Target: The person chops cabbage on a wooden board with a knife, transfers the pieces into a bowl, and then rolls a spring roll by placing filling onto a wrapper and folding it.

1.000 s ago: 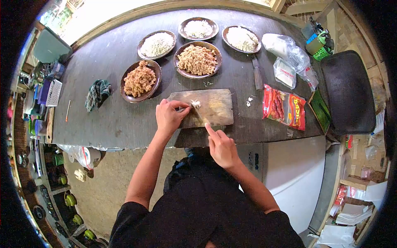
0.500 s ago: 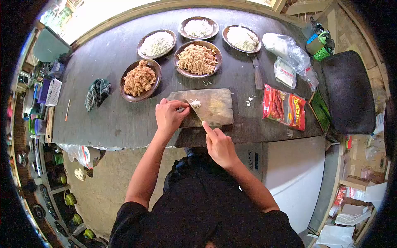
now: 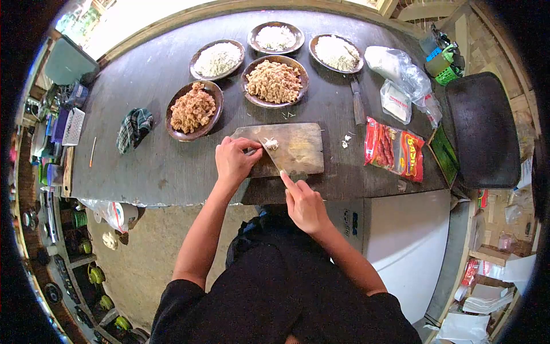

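My right hand (image 3: pixel 307 207) is wrapped round the handle of a knife (image 3: pixel 272 157), its index finger stretched along towards the blade. The blade slants across a worn wooden cutting board (image 3: pixel 303 149). At the left side of the board, my left hand (image 3: pixel 234 160) is closed, thumb and fingertips pinched together right beside the blade. What the fingertips hold is too small and covered to make out. A little heap of thin white slices (image 3: pixel 271 143) lies on the board on the other side of the blade.
Beyond the board stand plates of brown crumbly food (image 3: pixel 274 82), fried brown pieces (image 3: pixel 195 109) and white shreds (image 3: pixel 217 59). To the right lie a brush-like tool (image 3: pixel 357 102), a red sausage packet (image 3: pixel 393 150) and plastic bags (image 3: pixel 395 102). A checked cloth (image 3: pixel 135 129) lies left.
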The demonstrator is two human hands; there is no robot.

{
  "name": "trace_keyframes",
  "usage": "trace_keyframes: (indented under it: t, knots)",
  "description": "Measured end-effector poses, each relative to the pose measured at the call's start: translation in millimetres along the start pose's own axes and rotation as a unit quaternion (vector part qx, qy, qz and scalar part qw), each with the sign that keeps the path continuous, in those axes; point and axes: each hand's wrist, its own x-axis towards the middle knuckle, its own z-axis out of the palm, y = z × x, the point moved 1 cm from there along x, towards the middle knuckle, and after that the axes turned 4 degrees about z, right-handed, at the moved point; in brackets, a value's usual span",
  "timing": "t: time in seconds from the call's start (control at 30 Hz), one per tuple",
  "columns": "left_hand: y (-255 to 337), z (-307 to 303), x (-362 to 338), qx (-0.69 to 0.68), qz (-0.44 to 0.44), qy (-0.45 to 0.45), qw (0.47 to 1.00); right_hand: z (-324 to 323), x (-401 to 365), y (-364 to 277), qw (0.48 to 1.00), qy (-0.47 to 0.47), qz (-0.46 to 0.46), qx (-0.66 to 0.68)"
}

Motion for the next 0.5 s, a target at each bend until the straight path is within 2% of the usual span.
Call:
trace_keyframes:
  t: [0.27, 0.5]
  knots:
    - [1.9, -0.6, -4.3, -0.027, -0.003, 0.015, 1.0, -8.4, -7.3, 7.5, 1.0, 0.004, -0.008, 0.018]
    - [-2.1, 1.5, -1.6, 0.008, 0.018, 0.006, 1.0, -7.2, -11.3, 4.3, 1.0, -0.018, -0.011, -0.01]
